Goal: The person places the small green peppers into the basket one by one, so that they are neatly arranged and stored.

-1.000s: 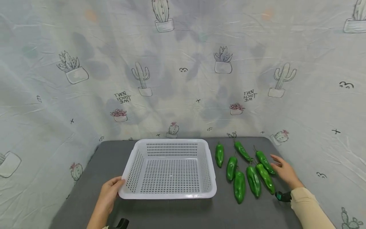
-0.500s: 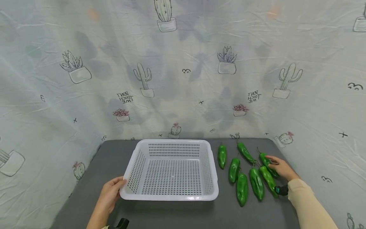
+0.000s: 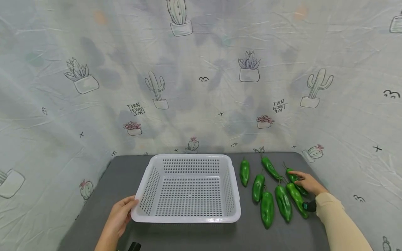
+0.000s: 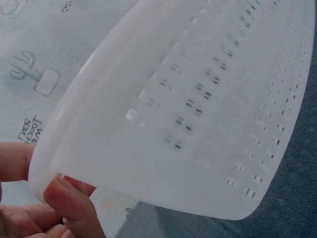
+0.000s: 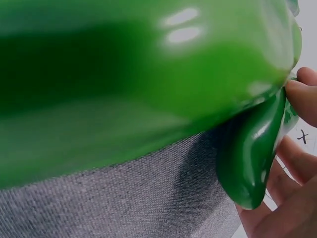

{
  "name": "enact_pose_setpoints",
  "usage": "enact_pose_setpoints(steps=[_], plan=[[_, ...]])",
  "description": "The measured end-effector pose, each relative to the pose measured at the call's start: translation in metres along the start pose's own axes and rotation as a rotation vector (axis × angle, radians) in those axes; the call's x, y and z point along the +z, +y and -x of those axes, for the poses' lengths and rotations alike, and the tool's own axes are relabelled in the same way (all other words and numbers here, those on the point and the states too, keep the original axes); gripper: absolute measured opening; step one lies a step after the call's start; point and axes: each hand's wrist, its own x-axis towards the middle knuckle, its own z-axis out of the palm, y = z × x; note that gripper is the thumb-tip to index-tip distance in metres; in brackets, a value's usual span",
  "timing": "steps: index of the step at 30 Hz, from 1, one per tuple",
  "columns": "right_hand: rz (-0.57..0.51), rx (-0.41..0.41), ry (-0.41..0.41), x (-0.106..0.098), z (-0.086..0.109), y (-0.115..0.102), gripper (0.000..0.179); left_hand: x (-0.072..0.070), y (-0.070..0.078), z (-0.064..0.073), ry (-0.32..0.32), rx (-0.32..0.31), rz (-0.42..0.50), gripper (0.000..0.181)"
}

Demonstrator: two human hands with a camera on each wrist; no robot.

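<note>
My left hand [image 3: 120, 213] pinches the left front corner of a white perforated plastic basket [image 3: 185, 219]. In the left wrist view, the thumb and fingers [image 4: 72, 203] lie on either side of the basket rim [image 4: 44, 163]. At the right, my right hand [image 3: 309, 184] holds a green pepper [image 3: 290, 175] lying on the table, partly covered by the fingers. The right wrist view shows this pepper [image 5: 252, 148] between thumb and fingers [image 5: 304, 101]. Another green pepper [image 5: 124, 89] fills much of that view, close to the camera.
Several more green peppers [image 3: 283, 204] lie between the basket and my right hand, some touching. They rest on a dark grey table [image 3: 185, 240]. A pale cloth [image 3: 204, 97] printed with cacti hangs behind and at both sides.
My right hand has moved left from beside the far-right pepper onto it. The left hand keeps its hold on the basket corner, and the head view has shifted slightly.
</note>
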Motion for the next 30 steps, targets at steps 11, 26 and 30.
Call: enact_pose_setpoints(steps=[11,26,30], plan=[[-0.001,-0.033,-0.034,-0.002,0.003,-0.005,0.047,-0.003,0.003,0.000,-0.080,0.007,0.037,0.051],[-0.008,0.009,0.030,0.001,0.003,0.009,0.051,-0.006,0.003,-0.007,-0.149,0.022,0.071,0.048],[-0.020,0.027,0.044,-0.001,0.005,0.008,0.054,-0.008,0.003,-0.006,-0.144,0.026,0.101,0.048]])
